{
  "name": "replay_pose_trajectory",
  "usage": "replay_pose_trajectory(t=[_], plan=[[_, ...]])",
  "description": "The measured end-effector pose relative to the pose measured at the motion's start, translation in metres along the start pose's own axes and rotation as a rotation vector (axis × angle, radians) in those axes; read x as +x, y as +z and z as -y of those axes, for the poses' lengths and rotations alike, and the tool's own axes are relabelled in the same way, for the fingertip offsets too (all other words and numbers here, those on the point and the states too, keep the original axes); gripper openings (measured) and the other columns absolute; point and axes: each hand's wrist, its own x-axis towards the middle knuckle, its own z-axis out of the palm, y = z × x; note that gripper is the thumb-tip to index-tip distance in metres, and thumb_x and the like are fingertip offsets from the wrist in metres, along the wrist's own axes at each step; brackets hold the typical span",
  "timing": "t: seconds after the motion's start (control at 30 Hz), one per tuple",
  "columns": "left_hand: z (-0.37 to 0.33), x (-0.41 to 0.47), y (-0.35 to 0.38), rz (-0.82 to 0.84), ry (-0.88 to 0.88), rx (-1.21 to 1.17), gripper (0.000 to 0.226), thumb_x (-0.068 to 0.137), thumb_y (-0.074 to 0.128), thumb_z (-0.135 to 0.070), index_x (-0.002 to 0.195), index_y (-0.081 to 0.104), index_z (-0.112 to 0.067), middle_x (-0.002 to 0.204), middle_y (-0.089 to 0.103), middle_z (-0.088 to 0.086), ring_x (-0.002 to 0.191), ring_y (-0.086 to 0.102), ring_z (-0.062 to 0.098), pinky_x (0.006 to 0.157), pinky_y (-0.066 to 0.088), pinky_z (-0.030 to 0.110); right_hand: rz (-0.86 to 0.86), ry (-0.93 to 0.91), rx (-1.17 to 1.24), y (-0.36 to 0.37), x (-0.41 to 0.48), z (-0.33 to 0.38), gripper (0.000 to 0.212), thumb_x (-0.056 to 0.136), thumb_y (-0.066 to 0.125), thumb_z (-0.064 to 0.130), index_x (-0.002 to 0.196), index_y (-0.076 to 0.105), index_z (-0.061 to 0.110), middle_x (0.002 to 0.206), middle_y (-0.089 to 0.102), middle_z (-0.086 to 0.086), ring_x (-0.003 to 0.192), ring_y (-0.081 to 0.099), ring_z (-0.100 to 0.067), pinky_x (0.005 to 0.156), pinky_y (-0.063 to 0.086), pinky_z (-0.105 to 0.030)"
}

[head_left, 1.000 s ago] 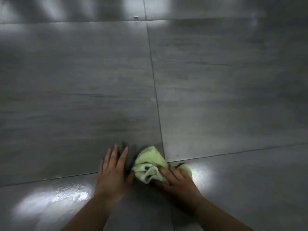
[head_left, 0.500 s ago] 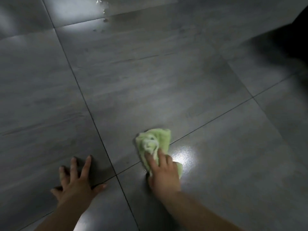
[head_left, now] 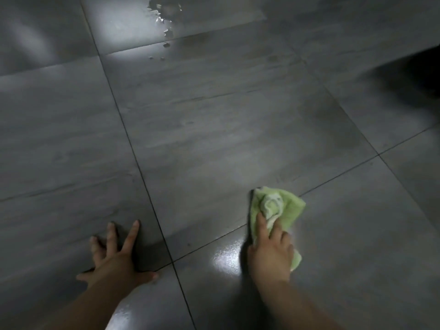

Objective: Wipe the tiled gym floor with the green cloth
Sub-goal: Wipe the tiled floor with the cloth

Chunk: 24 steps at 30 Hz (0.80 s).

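Crumpled green cloth (head_left: 283,211) lies on grey tiled floor (head_left: 214,139).

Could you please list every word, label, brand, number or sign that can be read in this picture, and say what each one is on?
There are none: no writing shows on the green cloth, on the grey floor tiles, or on either of the hands; the dark shape at the far right edge is too blurred to tell.

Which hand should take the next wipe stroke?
Right. The right hand already presses the cloth to the floor, fingers on top. The left hand lies spread flat on a tile, apart from the cloth, probably bracing.
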Motion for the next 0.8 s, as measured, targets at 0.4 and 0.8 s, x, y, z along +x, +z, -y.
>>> replay_pose_trajectory(t=[0.4,0.8], plan=[[0.006,0.0,0.002,-0.013,0.034,0.054,0.115,0.063,0.068,-0.06,0.135,-0.021,-0.047,0.148,-0.034,-0.004,0.138,-0.025,0.032,0.104,0.018,0.067,-0.054,-0.018,0.027,-0.026,0.027,-0.102,0.072,0.06,0.056,0.016,0.131,0.042,0.015,0.11,0.055,-0.038,0.089,0.053,-0.05,0.073,0.05,-0.055],[0.107,-0.02,0.012,-0.32,0.021,-0.171,0.084,0.08,0.063,-0.038,0.144,0.015,-0.012,0.155,0.005,0.009,0.143,0.0,0.026,0.116,0.012,0.037,0.1,-0.688,0.03,0.02,-0.056,0.114,0.054,0.057,0.036,0.039,0.111,0.042,0.033,0.111,0.061,-0.003,0.082,0.041,-0.023,0.06,0.046,-0.024]])
